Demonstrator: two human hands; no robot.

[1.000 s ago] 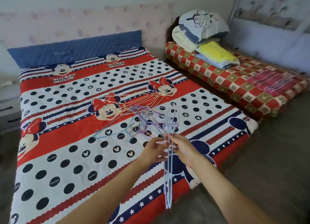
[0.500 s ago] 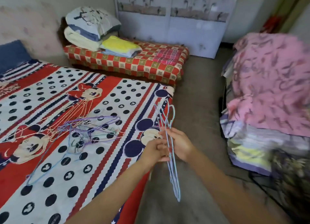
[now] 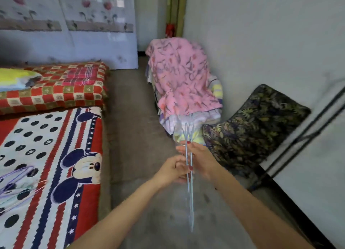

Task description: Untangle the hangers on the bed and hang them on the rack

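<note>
Over the bare floor, between bed and wall: I see both of my hands meeting around a small bunch of light blue hangers (image 3: 189, 189).
Right hand (image 3: 200, 160): I have its fingers and thumb curled round the upper stems of the bunch, just under the hooks; a red-painted nail shows at the top of the grip and another lower down.
Left hand (image 3: 172, 171): I see it close against the right one, its fingers bent in toward the same wires at mid-height; it looks to pinch them, though blur keeps me from telling how many strands it has.
Light blue hangers: they hang upright and edge-on to me, hooks pointing up in front of a pile of folded bedding, the long bodies trailing down below both hands above the floor, touching nothing else that I can see.
Hangers left on the bed (image 3: 17, 179): I see a purple and pale tangle lying on the Mickey Mouse bedspread (image 3: 56, 174) at the left edge of my view, well apart from my hands.
Rack (image 3: 306, 129): I see thin black bars slanting against the white wall on the right, near but not touching the held bunch; I cannot make out its full shape.
Nearby: a pink blanket (image 3: 183, 75) is draped over the bedding pile, a dark floral cushion (image 3: 252, 129) leans on the wall beside it, and a red checked mattress (image 3: 54, 86) lies beyond the bed.
</note>
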